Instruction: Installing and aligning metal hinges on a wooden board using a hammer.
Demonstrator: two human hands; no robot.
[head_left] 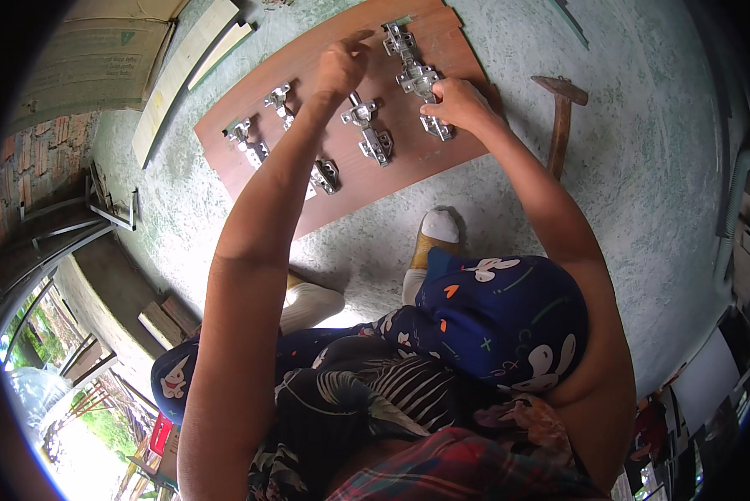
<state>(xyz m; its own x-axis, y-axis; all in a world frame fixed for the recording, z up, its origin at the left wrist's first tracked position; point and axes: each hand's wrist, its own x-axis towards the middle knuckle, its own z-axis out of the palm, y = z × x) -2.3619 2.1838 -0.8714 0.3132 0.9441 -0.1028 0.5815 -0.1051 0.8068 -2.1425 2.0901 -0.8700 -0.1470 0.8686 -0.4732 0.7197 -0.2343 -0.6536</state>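
Note:
Several silver cabinet hinges (416, 78) lie in rows on a reddish-brown wooden board (333, 210) on the floor. My right hand (461, 105) is at the right row, its thumb and fingers closed around part of a hinge there. Farther up the board, my left hand (341, 68) hovers between rows, its index finger stretched toward the top hinge (398, 39) of the right row. Nothing shows in its fingers. Below that hand is the middle row with another hinge (376, 147). My left forearm partly covers the left hinges (239, 130).
A wooden-handled hammer (562, 117) lies on the concrete floor (633, 167) right of the board. Pale wooden strips (183, 79) and a cardboard box (91, 67) are at the far left. My sock-clad feet (438, 230) stand by the near edge.

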